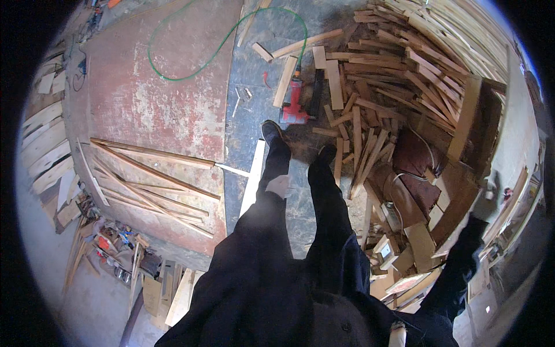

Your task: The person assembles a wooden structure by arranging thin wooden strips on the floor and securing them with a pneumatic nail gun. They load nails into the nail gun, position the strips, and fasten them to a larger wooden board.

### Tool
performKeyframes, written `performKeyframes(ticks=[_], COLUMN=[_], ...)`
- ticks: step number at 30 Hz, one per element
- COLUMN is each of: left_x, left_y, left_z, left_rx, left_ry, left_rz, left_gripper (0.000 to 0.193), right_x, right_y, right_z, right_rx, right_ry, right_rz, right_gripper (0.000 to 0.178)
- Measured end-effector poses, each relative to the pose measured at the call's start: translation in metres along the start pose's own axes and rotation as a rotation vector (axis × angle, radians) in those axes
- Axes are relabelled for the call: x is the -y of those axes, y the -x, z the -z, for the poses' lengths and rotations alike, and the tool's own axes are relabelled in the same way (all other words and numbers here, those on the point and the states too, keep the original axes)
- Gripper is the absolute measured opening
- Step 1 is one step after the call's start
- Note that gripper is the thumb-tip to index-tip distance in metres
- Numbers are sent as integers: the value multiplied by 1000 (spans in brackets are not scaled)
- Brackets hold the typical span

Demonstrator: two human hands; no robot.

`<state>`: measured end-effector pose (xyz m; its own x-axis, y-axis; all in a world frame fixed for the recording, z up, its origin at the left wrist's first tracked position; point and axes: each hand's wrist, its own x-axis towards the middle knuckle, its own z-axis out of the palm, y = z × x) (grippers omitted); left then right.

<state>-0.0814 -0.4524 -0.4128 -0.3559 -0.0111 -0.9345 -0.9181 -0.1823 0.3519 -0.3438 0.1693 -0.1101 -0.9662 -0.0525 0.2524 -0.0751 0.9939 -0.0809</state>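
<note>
In front of my dark-trousered legs hangs my left hand (pixel 279 186). It is small and hazy in the picture, and its fingers cannot be made out. Far to the right, my right arm stretches out in a dark sleeve. My right hand (pixel 487 199) is blurred beside a pale upright panel (pixel 517 121); whether it touches the panel is unclear. A red air nailer (pixel 295 104) with a green hose (pixel 231 32) lies on the dark floor beyond my feet. Left of my legs lies a white strip of wood (pixel 252 176).
A large heap of wood offcuts (pixel 381 81) spreads at the right, beside a brown wrapped bundle (pixel 415 168). Long thin sticks (pixel 153 162) lie on a worn reddish board (pixel 150 87) at the left. Mixed clutter (pixel 118 248) sits at the lower left.
</note>
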Motion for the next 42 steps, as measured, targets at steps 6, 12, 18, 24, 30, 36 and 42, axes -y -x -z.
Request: performKeyframes(ticks=[6, 12, 18, 24, 30, 36, 42], left_x=[-11, -70, -93, -85, -77, -69, -52], left_y=[-42, -46, -58, -59, -50, -43, -45], left_z=[16, 53, 82, 114, 127, 108, 71], left_rx=[-54, -13, 62, 186, 131, 121, 80], left_ry=[-321, 498, 678, 951, 1009, 1010, 805], left_rz=[-105, 211, 75, 64, 12, 2, -150], left_gripper=[34, 35, 44, 44, 43, 43, 45], right_x=[318, 426, 492, 539, 531, 498, 443], right_y=[27, 108, 105, 100, 131, 161, 158], right_z=[-204, -438, -643, -748, -764, -762, -700], right_rx=[908, 1324, 1133, 1243, 1085, 1374, 1553], right_ry=[-299, 95, 288, 569, 815, 857, 846], right_rz=[179, 549, 943, 1156, 1470, 1497, 1523], right_gripper=[35, 44, 41, 35, 33, 32, 28])
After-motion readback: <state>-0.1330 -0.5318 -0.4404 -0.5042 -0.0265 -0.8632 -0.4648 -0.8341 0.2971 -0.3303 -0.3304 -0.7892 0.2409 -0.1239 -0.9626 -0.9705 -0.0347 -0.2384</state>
